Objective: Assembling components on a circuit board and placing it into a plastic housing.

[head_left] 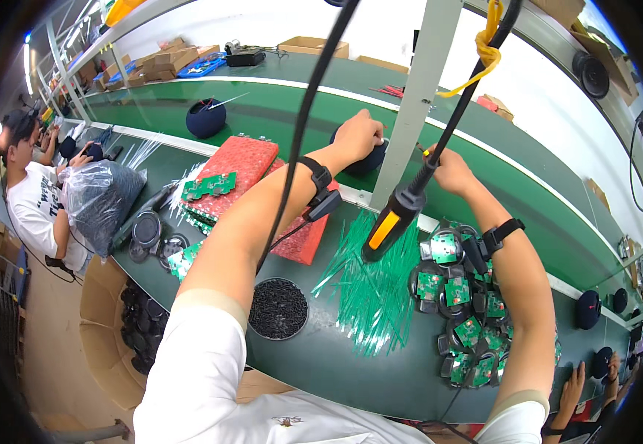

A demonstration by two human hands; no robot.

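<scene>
On the green conveyor belt, my left hand (360,133) curls over the top of a dark round speaker (368,160), partly hidden behind the hand and the metal post. My right hand (452,173) is closed beside that post, fingers bent around something small with a yellow tip; what it is I cannot make out. Just below it hangs a black electric screwdriver (393,223) with a yellow stripe. Loose green strips (373,288) lie on the bench underneath. Black round housings with green circuit boards (458,292) are heaped near my right forearm.
A dish of black screws (278,308) sits by my left arm, near red bubble-wrap packs (236,169). Another round speaker (206,118) rides the belt. The metal post (414,96) and hanging cables cross the space. A co-worker (33,192) is at left, with a cardboard box (103,333) nearby.
</scene>
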